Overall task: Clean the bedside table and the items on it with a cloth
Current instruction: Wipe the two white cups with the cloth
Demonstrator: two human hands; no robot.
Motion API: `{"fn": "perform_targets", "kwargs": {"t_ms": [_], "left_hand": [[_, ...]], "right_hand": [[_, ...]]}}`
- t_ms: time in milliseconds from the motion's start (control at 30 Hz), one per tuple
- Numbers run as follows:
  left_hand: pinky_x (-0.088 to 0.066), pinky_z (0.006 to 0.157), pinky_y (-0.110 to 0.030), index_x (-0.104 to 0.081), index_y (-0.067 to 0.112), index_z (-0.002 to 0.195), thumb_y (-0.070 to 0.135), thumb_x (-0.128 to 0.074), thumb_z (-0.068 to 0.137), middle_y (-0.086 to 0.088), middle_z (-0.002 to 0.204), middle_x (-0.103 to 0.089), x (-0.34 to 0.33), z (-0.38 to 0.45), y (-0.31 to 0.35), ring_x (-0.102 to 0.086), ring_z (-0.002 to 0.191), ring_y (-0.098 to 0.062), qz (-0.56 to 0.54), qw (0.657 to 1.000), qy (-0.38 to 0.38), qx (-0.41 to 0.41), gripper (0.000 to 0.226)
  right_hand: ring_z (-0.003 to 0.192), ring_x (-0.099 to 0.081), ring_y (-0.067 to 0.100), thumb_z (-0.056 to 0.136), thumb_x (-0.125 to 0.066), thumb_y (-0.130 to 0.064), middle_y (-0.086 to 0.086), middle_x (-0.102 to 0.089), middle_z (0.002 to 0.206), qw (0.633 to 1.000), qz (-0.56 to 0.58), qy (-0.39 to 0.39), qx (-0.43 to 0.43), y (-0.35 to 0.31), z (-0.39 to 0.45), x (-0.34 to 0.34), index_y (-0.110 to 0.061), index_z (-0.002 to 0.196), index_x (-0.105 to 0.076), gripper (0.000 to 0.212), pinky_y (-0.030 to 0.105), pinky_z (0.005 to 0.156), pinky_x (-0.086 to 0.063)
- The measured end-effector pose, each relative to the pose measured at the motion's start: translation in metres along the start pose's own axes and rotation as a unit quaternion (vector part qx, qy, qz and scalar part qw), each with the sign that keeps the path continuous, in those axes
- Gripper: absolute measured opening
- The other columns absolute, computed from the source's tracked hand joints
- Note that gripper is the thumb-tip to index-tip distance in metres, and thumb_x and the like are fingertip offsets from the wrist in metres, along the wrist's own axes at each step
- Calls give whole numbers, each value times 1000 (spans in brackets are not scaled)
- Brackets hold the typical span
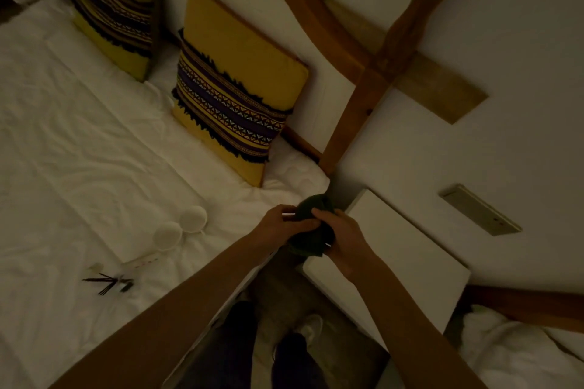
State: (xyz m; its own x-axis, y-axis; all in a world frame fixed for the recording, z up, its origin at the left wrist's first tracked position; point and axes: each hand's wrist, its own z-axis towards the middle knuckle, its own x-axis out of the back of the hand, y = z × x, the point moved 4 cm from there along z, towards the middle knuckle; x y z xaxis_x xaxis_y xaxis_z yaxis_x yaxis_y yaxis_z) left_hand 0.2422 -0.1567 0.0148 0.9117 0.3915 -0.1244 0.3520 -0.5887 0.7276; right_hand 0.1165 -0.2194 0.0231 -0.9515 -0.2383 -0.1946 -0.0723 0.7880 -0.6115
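While two cups [180, 227] sit on the bed [79, 142] and two cushions [234, 95] lean at its head, you grip one dark cloth [311, 224] in both hands, left hand [284, 224] and right hand [343, 240] curled, beside the table [398, 249] edge.

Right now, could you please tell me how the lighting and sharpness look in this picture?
Head view: dim, yellowish light throughout; the dark cloth between the left hand and right hand shows almost no detail; the wide lens bends the headboard; the cups look soft.

Dark cloth [313, 224] bunched beside white bedside table [395, 249]
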Motion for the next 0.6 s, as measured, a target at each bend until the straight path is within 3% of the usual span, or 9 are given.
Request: {"fn": "perform_targets", "kwargs": {"t_ms": [100, 167, 267, 367, 433, 500, 600], "left_hand": [[-52, 103, -46, -55, 0, 133, 17, -76, 86, -21, 126, -65, 2, 2, -3, -65, 115, -33, 11, 1000, -28, -2, 55], [-56, 96, -40, -64, 1, 122, 15, -75, 87, -19, 119, -70, 7, 3, -7, -70, 108, -29, -23, 999, -44, -3, 39], [-60, 86, -31, -70, 13, 109, 17, -74, 88, -12, 111, -74, 19, 8, -15, -73, 101, -21, -55, 998, -33, -15, 22], [-59, 71, -21, -72, 17, 101, 14, -73, 89, -4, 98, -77, 32, 14, -25, -75, 88, -13, -82, 996, 2, -18, 12], [-57, 70, -18, -72, 18, 100, 6, -68, 92, 0, 94, -77, 43, 17, -31, -75, 88, -12, -88, 996, -1, -23, 16], [-58, 75, -22, -72, 15, 108, 4, -67, 91, -5, 99, -77, 54, 17, -36, -73, 96, -19, -90, 995, -29, -20, 21], [-59, 78, -28, -70, 13, 120, 7, -72, 87, -10, 109, -75, 72, 20, -45, -73, 102, -26, -99, 991, -89, -1, 33]], "right_hand": [[100, -69, 31, 93, -64, -10, 17, -69, 115, 997, 63, -28, -35, 10, 1, -9, -6, 115, -66, 23, 38, 70, -61], [114, -63, 38, 93, -60, -8, 22, -63, 127, 993, 97, -43, -52, 16, 2, -14, 0, 129, -59, 36, 44, 81, -58], [106, -67, 32, 93, -64, -8, 19, -65, 124, 996, 71, -39, -36, 21, 8, -19, -4, 125, -61, 32, 39, 69, -61], [96, -68, 16, 86, -76, -16, 12, -67, 120, 998, -58, 13, 17, 24, 20, -15, -13, 122, -61, 39, 22, 61, -58], [98, -65, 9, 77, -85, -24, 4, -63, 125, 993, -117, 9, 21, 31, 30, -16, -20, 130, -52, 62, 15, 64, -55], [100, -66, 10, 69, -87, -28, 2, -61, 129, 993, -106, -52, -18, 43, 38, -24, -23, 136, -48, 77, 15, 64, -56], [110, -70, 24, 75, -80, -21, 15, -67, 129, 988, -41, -135, -69, 64, 52, -43, -13, 134, -57, 64, 31, 79, -60]]}}
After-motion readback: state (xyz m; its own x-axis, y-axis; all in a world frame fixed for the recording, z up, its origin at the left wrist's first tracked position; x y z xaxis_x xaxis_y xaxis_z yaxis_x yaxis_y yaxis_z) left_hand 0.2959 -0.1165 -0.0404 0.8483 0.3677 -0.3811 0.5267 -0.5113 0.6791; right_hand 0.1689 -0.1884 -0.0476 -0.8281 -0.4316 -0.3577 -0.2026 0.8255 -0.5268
